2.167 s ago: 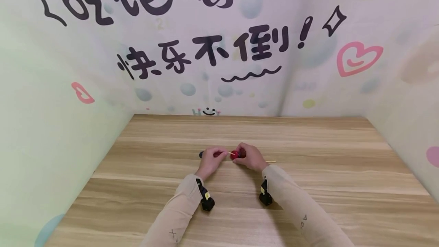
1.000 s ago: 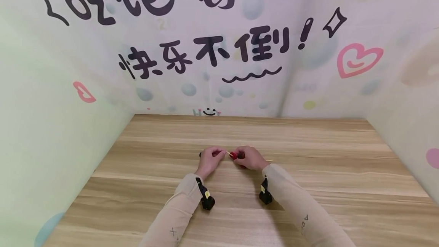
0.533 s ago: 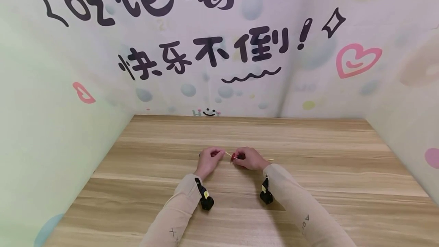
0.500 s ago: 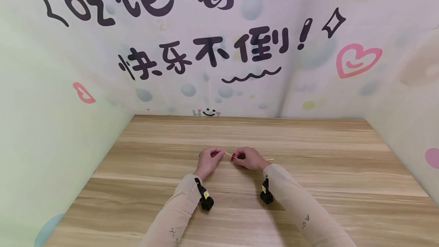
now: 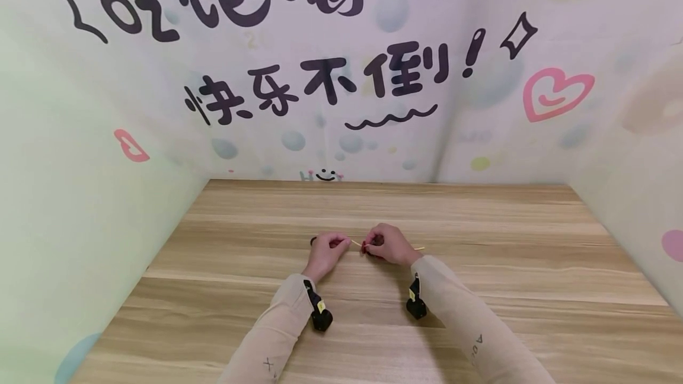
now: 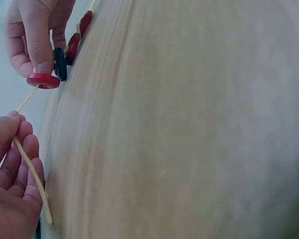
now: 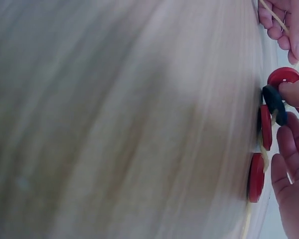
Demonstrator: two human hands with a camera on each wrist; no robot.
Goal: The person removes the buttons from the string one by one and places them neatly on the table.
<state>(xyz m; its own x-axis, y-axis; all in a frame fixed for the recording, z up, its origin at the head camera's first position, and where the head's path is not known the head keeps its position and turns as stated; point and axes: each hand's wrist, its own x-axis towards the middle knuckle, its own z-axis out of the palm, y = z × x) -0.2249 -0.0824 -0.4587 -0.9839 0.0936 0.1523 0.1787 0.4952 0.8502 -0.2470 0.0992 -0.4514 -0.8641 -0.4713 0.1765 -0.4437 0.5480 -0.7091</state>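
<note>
My left hand (image 5: 326,255) pinches a thin yellow cord (image 6: 30,162) between thumb and fingers, and its loose end hangs down past the palm. The cord runs from those fingertips to a round red button (image 6: 43,80), which my right hand (image 5: 392,245) pinches at the rim. In the right wrist view, holes show in the face of that red button (image 7: 285,77). A dark button (image 7: 274,104) hangs on the cord just behind it. Two more red buttons (image 7: 266,127) sit further along, close to the tabletop. In the head view, my right hand mostly hides these buttons.
Beyond my left hand, a small dark object (image 5: 313,242) lies partly hidden on the wooden table (image 5: 480,289). The cord's far end (image 5: 420,248) sticks out right of my right wrist. A printed cloth backdrop (image 5: 267,153) stands along the table's back edge.
The red button in my right fingers has turned from face-on to nearly edge-on in the head view. My left hand has shifted slightly left, and more cord shows between the hands.
</note>
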